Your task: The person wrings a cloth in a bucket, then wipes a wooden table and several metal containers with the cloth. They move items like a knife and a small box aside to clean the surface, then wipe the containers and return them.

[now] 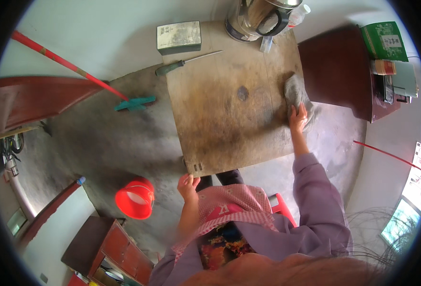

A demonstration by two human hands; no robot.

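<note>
A worn wooden tabletop (217, 107) with dark stains and a black round mark spreads before me. At its right edge my right hand (298, 117) presses on a crumpled grey cloth (297, 89), part of which hangs past the edge. My left hand (188, 186) is at the table's near left corner, thumb and fingers pinching the edge. Across the far left side lies a screwdriver (174, 67) with a green handle, which juts over the edge. Behind it sits a rectangular tin box (179, 37) with a worn lid bearing writing.
An electric kettle (240, 26) and a white-capped bottle (298, 16) stand at the back right. A dark red cabinet (335, 71) adjoins the table's right. On the floor to the left are a red bucket (133, 200) and a red-handled broom (135, 103). A red stool (283, 209) is beside me.
</note>
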